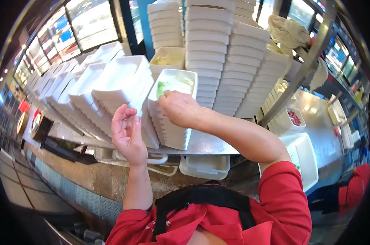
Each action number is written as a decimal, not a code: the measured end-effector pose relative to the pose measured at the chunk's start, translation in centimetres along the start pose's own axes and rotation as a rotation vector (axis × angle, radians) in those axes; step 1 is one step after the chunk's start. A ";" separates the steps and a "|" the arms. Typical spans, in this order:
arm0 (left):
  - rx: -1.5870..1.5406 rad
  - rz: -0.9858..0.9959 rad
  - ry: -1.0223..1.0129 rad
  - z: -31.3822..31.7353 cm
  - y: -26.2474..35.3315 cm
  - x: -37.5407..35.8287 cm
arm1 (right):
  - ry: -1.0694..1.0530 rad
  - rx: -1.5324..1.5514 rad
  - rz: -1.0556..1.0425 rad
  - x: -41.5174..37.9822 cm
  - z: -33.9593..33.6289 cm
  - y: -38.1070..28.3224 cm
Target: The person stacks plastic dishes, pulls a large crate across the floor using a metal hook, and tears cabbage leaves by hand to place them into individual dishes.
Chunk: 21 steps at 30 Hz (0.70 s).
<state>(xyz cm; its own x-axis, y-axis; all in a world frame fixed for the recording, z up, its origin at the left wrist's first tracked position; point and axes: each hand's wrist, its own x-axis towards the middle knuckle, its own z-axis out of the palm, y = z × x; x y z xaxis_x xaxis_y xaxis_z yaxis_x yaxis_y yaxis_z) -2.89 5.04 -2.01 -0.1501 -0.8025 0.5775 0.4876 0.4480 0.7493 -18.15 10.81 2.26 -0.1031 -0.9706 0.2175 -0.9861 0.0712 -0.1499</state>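
My right hand [179, 108] is over the near edge of a white rectangular dish [194, 77] that tops a tall stack. Its fingers are curled downward and pressed together, and whatever they may hold is hidden. Pale and light green shredded leaf vegetable [177, 85] lies in that dish. To the left, my left hand [129, 134] is raised in the air, palm turned inward. Its fingers are loosely bent and apart from the thumb, with nothing in them. White dishes in a stack [121, 77] stand just behind it.
Tall stacks of white dishes [207, 45] crowd the steel counter [209, 143]. At right are a dish of red pieces [294, 118], a large white tub [305, 155] and a slanted metal post [299, 73]. A plastic bin [205, 166] sits below. Another person's red sleeve [358, 183] shows at far right.
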 end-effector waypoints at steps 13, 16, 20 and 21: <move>0.142 -0.064 -0.177 0.0 -5.5 -1.1 | 0.402 -0.179 0.166 -18.9 -17.8 8.7; 0.159 -0.117 -0.183 -0.1 -5.8 -2.1 | 0.374 -0.161 0.242 -18.4 -21.3 15.1; 0.165 -0.135 -0.179 1.6 -4.5 -3.9 | 0.351 -0.236 0.182 -16.2 -22.8 22.8; 0.168 -0.120 -0.191 1.8 -4.3 -4.4 | 0.301 -0.274 0.136 -15.7 -22.5 24.4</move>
<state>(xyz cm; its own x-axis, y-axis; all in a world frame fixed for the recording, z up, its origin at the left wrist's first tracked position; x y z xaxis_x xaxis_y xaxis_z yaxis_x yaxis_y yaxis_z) -5.88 7.37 -7.24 -0.3657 -0.7718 0.5201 0.3091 0.4264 0.8501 -43.51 32.91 16.86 -0.2278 -0.8409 0.4909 -0.9548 0.2917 0.0567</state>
